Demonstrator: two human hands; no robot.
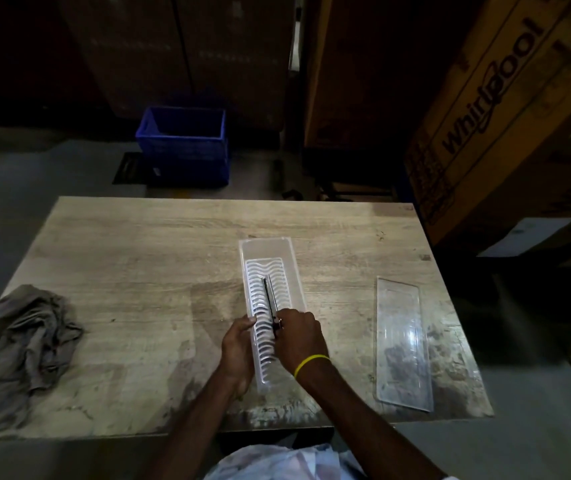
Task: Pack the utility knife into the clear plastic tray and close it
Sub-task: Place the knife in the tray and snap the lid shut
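A long clear plastic tray (266, 249) with a white ribbed insert lies lengthwise in the middle of the wooden table (138, 244). A thin black utility knife (269, 295) lies along the insert, pointing away from me. My right hand (299, 337), with a yellow band on the wrist, is shut on the knife's near end inside the tray. My left hand (239, 344) grips the tray's left wall. The flat clear lid (402, 344) lies apart on the table to the right of the tray.
A crumpled grey cloth (21, 341) sits at the table's left edge. Beyond the far edge a blue crate (183, 143) stands on the floor. Large cardboard boxes (495, 109) lean at the right.
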